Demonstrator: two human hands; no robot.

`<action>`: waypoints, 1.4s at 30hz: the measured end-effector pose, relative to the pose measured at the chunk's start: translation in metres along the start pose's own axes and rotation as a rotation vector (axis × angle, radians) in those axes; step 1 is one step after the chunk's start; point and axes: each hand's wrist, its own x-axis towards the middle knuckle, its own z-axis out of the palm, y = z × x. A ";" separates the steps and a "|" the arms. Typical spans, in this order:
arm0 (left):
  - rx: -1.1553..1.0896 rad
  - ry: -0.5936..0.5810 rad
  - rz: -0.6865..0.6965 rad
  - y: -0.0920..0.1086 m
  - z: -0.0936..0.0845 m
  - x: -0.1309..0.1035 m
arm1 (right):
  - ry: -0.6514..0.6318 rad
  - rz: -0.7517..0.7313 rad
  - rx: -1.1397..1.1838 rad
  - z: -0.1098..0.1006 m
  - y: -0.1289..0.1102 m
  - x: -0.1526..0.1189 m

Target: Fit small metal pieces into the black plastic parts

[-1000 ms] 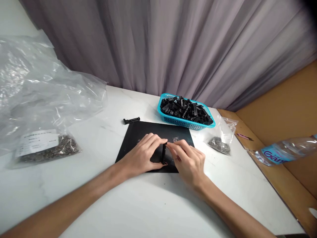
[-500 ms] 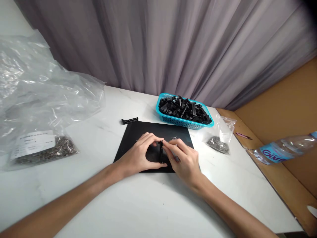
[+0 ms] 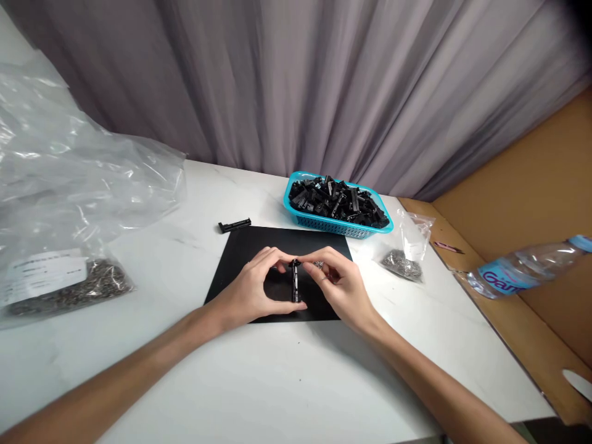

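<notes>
My left hand (image 3: 256, 287) holds a slim black plastic part (image 3: 295, 282) on end between its thumb below and its fingers above. At the part's top end, the thumb and forefinger of my right hand (image 3: 345, 280) are pinched together, touching or almost touching it. Whatever they pinch is too small to make out. Both hands are over a black mat (image 3: 272, 240). A small heap of shiny metal pieces (image 3: 319, 264) lies on the mat, partly hidden behind my right fingers.
A blue basket (image 3: 340, 228) full of black plastic parts stands behind the mat. Another black part (image 3: 235, 226) lies at the mat's far left corner. Bags of small metal pieces (image 3: 104, 277) (image 3: 401, 264) lie on both sides. A water bottle (image 3: 509, 274) rests at right, near cardboard (image 3: 522, 179).
The black part has turned slightly in my left hand, showing more of its slotted face. My right hand's fingers have shifted around its top end. The whole view has moved a little.
</notes>
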 end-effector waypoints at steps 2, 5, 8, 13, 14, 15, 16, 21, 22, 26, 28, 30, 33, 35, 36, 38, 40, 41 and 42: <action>-0.001 -0.005 -0.002 0.000 0.000 0.001 | -0.002 0.087 0.066 -0.003 -0.002 0.002; -0.010 -0.019 -0.005 0.002 -0.001 0.001 | -0.010 0.203 0.164 -0.006 0.000 0.006; -0.007 -0.040 -0.001 0.003 -0.001 0.000 | -0.045 0.258 0.255 -0.007 0.004 0.010; 0.013 -0.045 0.021 0.002 -0.001 0.000 | -0.039 0.296 0.286 -0.005 0.009 0.013; 0.015 -0.046 0.025 0.002 -0.001 0.000 | -0.041 0.298 0.290 -0.005 0.009 0.013; 0.018 -0.046 0.029 0.002 -0.001 0.000 | -0.046 0.300 0.297 -0.005 0.009 0.013; 0.020 -0.047 0.033 0.001 -0.001 0.000 | -0.052 0.303 0.300 -0.006 0.009 0.013; 0.042 -0.074 0.047 -0.001 0.000 -0.001 | -0.082 0.309 0.272 -0.008 0.008 0.011; 0.048 -0.083 0.047 -0.002 0.000 -0.001 | -0.086 0.308 0.262 -0.008 0.008 0.011; 0.054 -0.098 0.030 0.000 0.000 -0.002 | -0.090 0.299 0.215 -0.007 0.010 0.010; 0.055 -0.119 0.025 0.001 -0.001 -0.002 | -0.096 0.305 0.207 -0.006 0.012 0.009; 0.058 -0.143 0.024 0.001 -0.002 -0.001 | -0.103 0.317 0.210 -0.004 0.014 0.008; 0.063 -0.165 0.007 0.001 -0.002 0.001 | -0.112 0.325 0.215 -0.002 0.016 0.008; 0.064 -0.177 -0.016 0.001 -0.002 0.001 | -0.127 0.307 0.171 -0.004 0.014 0.009; 0.064 -0.178 -0.029 0.001 -0.002 0.001 | -0.134 0.289 0.129 -0.006 0.012 0.010; 0.064 -0.175 -0.050 0.001 -0.001 0.000 | -0.135 0.229 0.041 -0.014 0.008 0.013; 0.053 -0.155 -0.056 0.001 -0.001 -0.001 | -0.107 0.145 -0.021 -0.023 0.004 0.015; 0.044 -0.140 -0.055 0.001 -0.001 -0.001 | -0.079 0.097 -0.054 -0.027 0.002 0.015; 0.035 -0.126 -0.053 0.001 -0.001 -0.001 | -0.041 0.049 -0.100 -0.030 0.001 0.015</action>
